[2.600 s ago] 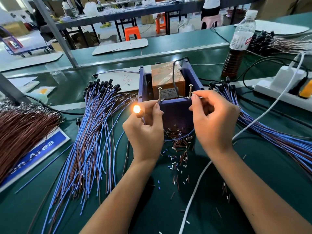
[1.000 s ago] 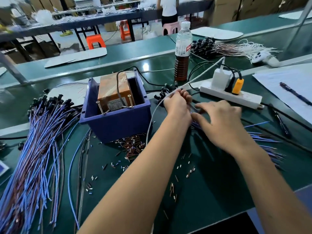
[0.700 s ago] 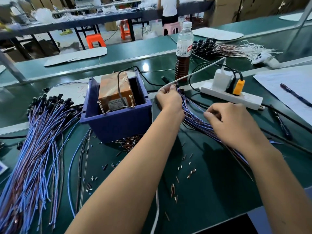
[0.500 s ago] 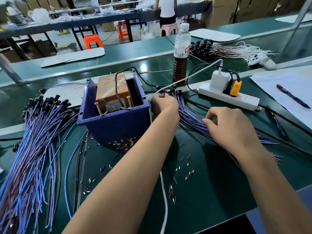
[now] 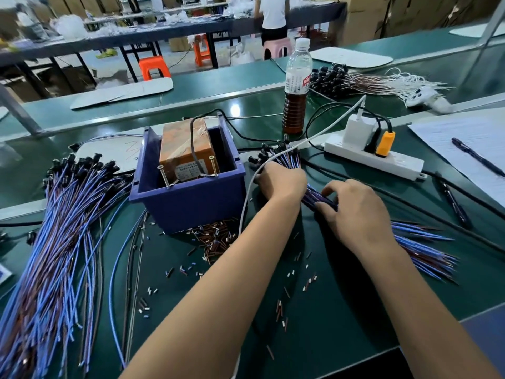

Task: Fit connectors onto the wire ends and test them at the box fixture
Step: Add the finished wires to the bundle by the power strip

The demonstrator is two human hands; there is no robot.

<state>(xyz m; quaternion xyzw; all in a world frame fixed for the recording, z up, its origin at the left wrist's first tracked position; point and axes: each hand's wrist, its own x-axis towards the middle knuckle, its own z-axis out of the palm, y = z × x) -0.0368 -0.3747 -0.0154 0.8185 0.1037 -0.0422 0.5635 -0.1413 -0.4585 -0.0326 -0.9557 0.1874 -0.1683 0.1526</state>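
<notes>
A blue box fixture (image 5: 191, 198) holds an orange transformer block (image 5: 185, 149) with two upright screws at its front. Right of it lies a bundle of blue and brown wires (image 5: 420, 247) with black connectors (image 5: 273, 151) at the far end. My left hand (image 5: 281, 181) grips the bundle just below the connectors. My right hand (image 5: 355, 212) curls its fingers around the bundle's middle. A larger pile of the same wires (image 5: 60, 242) with black ends lies left of the box.
Cut insulation bits (image 5: 213, 239) litter the green mat in front of the box. A white power strip (image 5: 374, 157) with plugs, a bottle of brown liquid (image 5: 296, 86), paper with a pen (image 5: 475, 157) and a white cable (image 5: 246, 203) lie around.
After the lamp test at the box, both hands moved right to the bundle. My left hand slid back from the connector ends toward me; my right hand closed around the wires.
</notes>
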